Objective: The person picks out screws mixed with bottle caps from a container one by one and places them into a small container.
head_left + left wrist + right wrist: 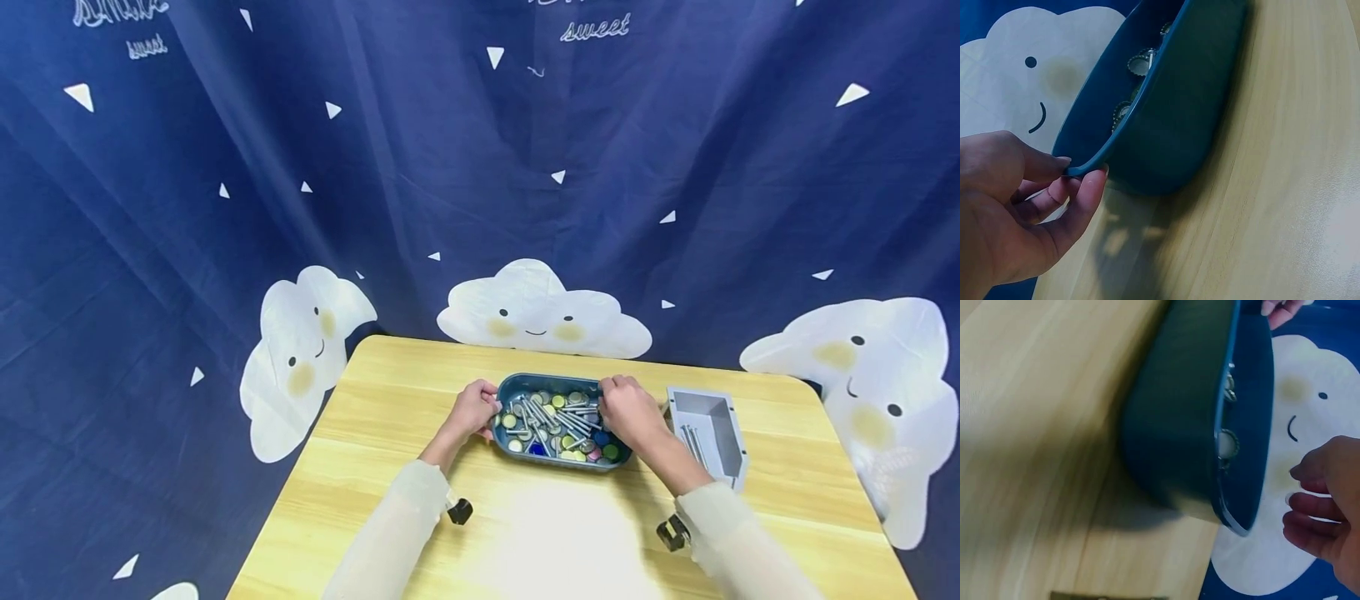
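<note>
A dark blue-green oblong plastic bin (555, 463) holds a mix of bottle caps (508, 421) and long metal screws (573, 423). At its left end my left hand (474, 411) pinches the rim between thumb and fingers, seen closely in the left wrist view, where the bin's wall (1179, 112) faces me. My right hand (632, 411) is over the bin's right end in the head view. In the right wrist view that hand (1329, 500) has loosely bent fingers beside the rim, with nothing visible between them.
Right of the bin, a grey rectangular tray (723, 433) holds several long screws (693, 446). Both stand on a light wooden table (405, 383). Behind the table hangs a dark blue curtain (465, 150) with white clouds.
</note>
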Tool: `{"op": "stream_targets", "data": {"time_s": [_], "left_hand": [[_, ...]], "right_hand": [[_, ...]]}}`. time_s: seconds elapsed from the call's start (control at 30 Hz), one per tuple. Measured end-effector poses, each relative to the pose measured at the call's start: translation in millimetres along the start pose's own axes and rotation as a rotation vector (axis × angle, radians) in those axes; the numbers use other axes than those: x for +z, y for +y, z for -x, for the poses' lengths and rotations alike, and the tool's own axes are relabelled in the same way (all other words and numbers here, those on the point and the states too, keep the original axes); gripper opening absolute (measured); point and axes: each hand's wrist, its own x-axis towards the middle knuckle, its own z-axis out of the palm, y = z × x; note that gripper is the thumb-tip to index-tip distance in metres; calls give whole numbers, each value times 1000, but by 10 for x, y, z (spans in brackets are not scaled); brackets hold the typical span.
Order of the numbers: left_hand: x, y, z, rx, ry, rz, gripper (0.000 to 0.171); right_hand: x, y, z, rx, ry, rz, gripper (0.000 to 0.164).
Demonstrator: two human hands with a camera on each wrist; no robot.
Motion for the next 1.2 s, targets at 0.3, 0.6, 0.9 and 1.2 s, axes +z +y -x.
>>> {"op": "stream_targets", "data": {"time_s": [0.3, 0.6, 0.9, 1.2], "left_hand": [[6, 45, -7, 7, -5, -4, 29], [-12, 71, -15, 10, 1, -3, 28], [-13, 40, -15, 14, -5, 0, 30], [-17, -3, -18, 1, -9, 5, 30]], "right_hand": [[238, -49, -61, -118, -178, -93, 11], [405, -67, -115, -60, -290, -105, 14], [474, -135, -165, -58, -365, -77, 13], [537, -250, -170, -33, -372, -19, 28]]}}
